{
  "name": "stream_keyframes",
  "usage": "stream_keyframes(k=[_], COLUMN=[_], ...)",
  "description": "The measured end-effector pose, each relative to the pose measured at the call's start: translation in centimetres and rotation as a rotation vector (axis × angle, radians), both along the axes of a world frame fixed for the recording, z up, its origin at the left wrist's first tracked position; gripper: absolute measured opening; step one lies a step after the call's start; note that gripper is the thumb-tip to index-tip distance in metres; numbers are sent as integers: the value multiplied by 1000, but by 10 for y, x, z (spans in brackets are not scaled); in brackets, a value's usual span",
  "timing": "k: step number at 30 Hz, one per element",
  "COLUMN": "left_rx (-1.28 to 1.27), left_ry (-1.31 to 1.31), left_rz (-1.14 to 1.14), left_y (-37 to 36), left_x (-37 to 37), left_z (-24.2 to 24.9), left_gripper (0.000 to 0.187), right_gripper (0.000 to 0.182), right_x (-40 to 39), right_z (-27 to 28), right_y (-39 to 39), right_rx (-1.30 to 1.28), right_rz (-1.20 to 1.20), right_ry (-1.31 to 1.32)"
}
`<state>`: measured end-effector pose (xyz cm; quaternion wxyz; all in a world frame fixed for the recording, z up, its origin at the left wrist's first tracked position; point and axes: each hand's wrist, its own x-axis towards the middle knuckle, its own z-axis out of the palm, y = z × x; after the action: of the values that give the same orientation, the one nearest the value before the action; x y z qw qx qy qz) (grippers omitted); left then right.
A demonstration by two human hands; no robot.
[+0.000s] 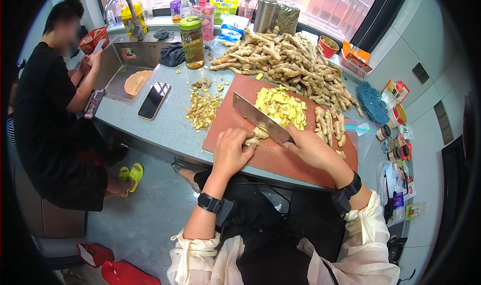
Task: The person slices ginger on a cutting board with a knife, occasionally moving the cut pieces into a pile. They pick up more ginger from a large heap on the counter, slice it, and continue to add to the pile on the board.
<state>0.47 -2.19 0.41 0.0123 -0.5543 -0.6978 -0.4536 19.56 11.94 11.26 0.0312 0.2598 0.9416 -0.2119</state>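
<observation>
On the reddish-brown cutting board [225, 115], my left hand [231, 149] presses down on a knobbly piece of ginger [254, 136]. My right hand [309, 147] grips the handle of a cleaver [258, 115], whose broad blade slants to the upper left beside that piece. Behind the blade lies a heap of yellow sliced ginger [280, 106]. Several peeled ginger roots [328, 124] rest at the board's right. A large pile of whole ginger [290, 59] stands behind the board, and thin trimmings [203, 107] are scattered to its left.
A phone [154, 100] lies on the counter near the sink [112, 79]. A capped tea bottle [192, 42] stands behind it. At the far left a person [50, 109] in black holds a phone. A blue dish [372, 102] and small jars are at the right.
</observation>
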Motion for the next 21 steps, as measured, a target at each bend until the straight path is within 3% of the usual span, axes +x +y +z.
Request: stream_keyframes(k=[9, 21], left_rx=[3, 36], left_ry=[16, 18], left_rz=[5, 3], left_y=[-1, 0], left_x=[0, 0], left_z=[-1, -5], left_gripper=[22, 25], right_gripper=[29, 38], right_x=[-33, 10], right_z=[-18, -2], right_y=[-7, 3], right_rx=[43, -53], right_rz=[-12, -35], right_ry=[2, 86])
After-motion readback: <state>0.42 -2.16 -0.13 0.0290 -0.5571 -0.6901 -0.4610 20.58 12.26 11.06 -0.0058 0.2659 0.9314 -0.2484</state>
